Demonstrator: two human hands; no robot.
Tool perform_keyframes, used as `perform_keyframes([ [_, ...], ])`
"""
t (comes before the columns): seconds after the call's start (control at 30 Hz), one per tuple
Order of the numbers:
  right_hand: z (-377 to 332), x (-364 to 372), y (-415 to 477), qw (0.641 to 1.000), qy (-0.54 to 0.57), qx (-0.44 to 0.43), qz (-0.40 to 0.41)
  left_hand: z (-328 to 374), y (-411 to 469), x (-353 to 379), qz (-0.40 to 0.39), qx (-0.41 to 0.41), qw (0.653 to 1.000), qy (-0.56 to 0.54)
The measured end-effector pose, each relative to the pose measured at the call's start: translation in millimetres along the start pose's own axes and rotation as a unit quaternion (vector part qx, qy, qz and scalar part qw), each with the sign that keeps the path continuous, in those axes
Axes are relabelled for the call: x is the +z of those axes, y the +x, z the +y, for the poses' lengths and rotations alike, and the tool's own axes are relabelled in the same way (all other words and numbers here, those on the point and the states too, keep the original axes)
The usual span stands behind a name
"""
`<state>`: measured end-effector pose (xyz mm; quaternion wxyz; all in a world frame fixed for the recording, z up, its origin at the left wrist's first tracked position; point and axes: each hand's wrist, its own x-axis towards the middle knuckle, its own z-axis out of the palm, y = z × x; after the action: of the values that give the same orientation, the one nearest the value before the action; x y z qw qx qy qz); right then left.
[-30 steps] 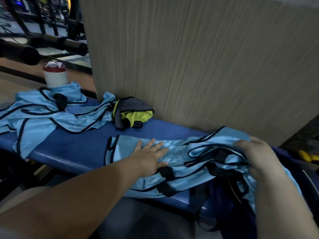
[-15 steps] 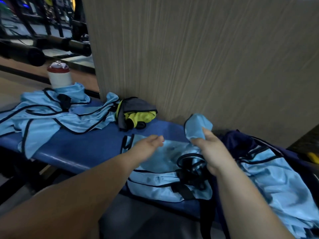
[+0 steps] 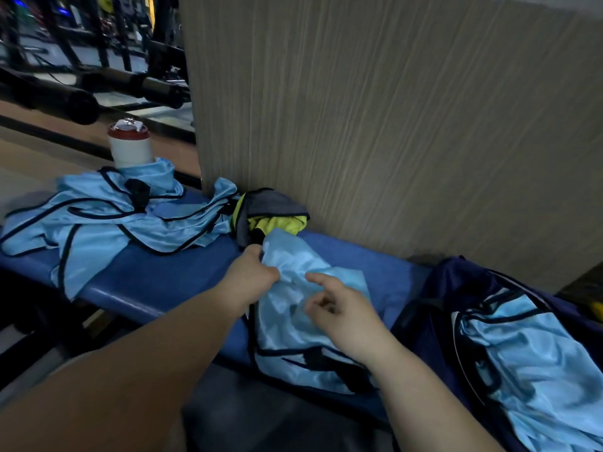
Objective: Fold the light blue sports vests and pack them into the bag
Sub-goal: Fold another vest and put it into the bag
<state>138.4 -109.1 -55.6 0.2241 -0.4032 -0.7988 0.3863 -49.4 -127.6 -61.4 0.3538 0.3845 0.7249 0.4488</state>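
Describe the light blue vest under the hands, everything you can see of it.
The vest is shiny light blue fabric, satin-like, edged with black trim, with a black strap piece near its lower end. It lies crumpled on the blue padded bench, reaching toward the front edge. The left hand pinches its raised upper corner; the right hand is over its middle with curled fingers, grip unclear.
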Motion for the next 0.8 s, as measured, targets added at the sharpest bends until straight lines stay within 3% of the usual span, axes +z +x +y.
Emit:
perform_keyframes([
  [0.07, 3, -6, -1, 0.985, -0.14, -0.035, 0.091, -6, 0, -6, -0.024, 0.011, 0.999, 0.033],
  [0.13, 9, -8, -2, 0.96, -0.254, -0.04, 0.106, -12, -6, -7, -0.038, 0.024, 0.992, 0.12],
  [0.27, 26, 3, -1, 0.933, -0.347, 0.054, -0.077, -23, -15, 4, 0.057, 0.15, 0.919, 0.36],
  [0.37, 36, 11, 0, 0.918, -0.358, 0.104, -0.135, -31, -13, 17, -0.034, 0.208, 0.875, 0.436],
  [0.47, 41, 10, 0, 0.918, -0.35, 0.118, -0.143, -43, -8, 25, -0.138, 0.15, 0.847, 0.491],
  [0.7, 43, -3, -4, 0.94, -0.288, 0.128, -0.131, -44, -2, 23, -0.144, 0.15, 0.839, 0.503],
  [0.8, 47, -8, -2, 0.953, -0.26, 0.125, -0.094, -41, -3, 20, -0.098, 0.142, 0.866, 0.47],
])
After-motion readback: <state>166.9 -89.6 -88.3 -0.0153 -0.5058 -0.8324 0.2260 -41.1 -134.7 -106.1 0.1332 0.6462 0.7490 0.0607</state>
